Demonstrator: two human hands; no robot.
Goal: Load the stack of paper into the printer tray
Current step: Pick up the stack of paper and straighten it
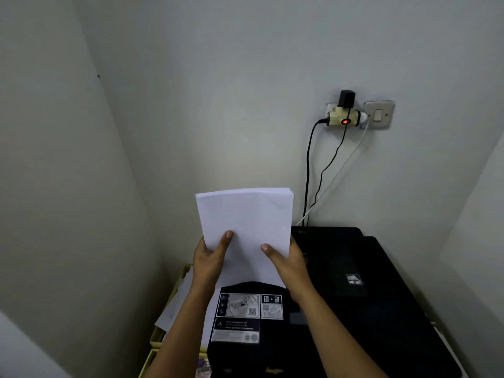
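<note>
Together, we hold the stack of paper upright above the black printer. Our left hand has its grip closed on the stack's lower left edge, thumb across the front sheet. Our right hand has its grip closed on the lower right edge, thumb also in front. Below the stack's bottom edge stands a raised black flap with instruction labels. Behind, cables run down the wall from a socket adapter.
</note>
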